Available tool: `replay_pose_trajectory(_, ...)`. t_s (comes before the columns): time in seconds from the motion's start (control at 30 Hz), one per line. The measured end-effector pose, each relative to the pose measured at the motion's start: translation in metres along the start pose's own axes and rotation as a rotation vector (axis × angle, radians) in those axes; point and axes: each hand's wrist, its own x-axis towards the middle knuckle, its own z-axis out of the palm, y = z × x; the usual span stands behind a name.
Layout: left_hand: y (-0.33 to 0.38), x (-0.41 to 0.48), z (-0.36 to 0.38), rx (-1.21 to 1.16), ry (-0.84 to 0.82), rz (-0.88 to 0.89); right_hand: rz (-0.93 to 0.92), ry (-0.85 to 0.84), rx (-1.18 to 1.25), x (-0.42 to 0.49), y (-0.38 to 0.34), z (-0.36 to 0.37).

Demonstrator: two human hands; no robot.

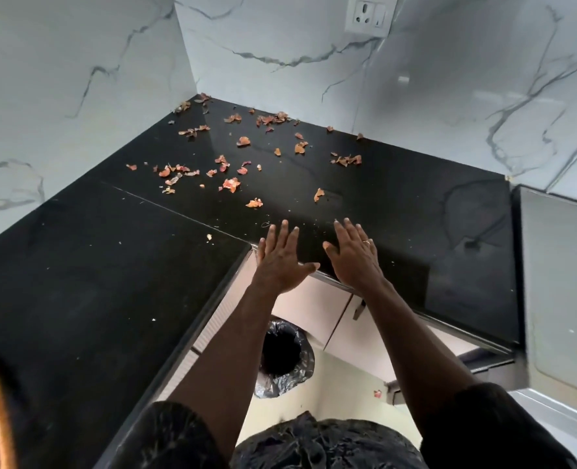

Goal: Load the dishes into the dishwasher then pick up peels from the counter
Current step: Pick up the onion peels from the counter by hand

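Several orange-pink peels (231, 184) lie scattered over the far part of the black counter (398, 204), thickest toward the back corner. The two nearest pieces, a peel (254, 203) and a peel (318, 194), lie just beyond my fingertips. My left hand (280, 258) and my right hand (354, 255) are both stretched out flat over the counter's front edge, fingers apart, holding nothing. A ring shows on my right hand. No dishes are in view.
A bin lined with a black bag (282, 358) stands on the floor below the counter's inner corner. A steel-faced appliance (557, 282) stands at the right. Marble walls close the counter at the back and left, with a socket (370, 15) high up. One peel (377, 393) lies on the floor.
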Motion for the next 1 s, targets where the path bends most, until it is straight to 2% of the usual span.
replay_pose_trajectory(0.3,-0.035,0.021,-0.012,-0.021,-0.058,0.020,-0.005,-0.012,0.094,0.025,-0.006,0.006)
replay_pose_trajectory(0.47,-0.037,0.048,-0.012,-0.156,-0.028,0.047,-0.037,-0.009,0.121,0.065,0.000,0.005)
replay_pose_trajectory(0.63,-0.025,0.082,-0.009,-0.562,0.071,-0.004,-0.061,-0.001,0.104,0.135,0.002,0.003)
replay_pose_trajectory(0.87,-0.003,0.123,-0.022,-1.342,0.147,-0.351,-0.192,-0.144,-0.055,0.212,0.001,0.008)
replay_pose_trajectory(1.0,-0.001,0.151,-0.020,-1.644,0.165,-0.474,-0.266,-0.103,-0.062,0.222,0.016,0.013)
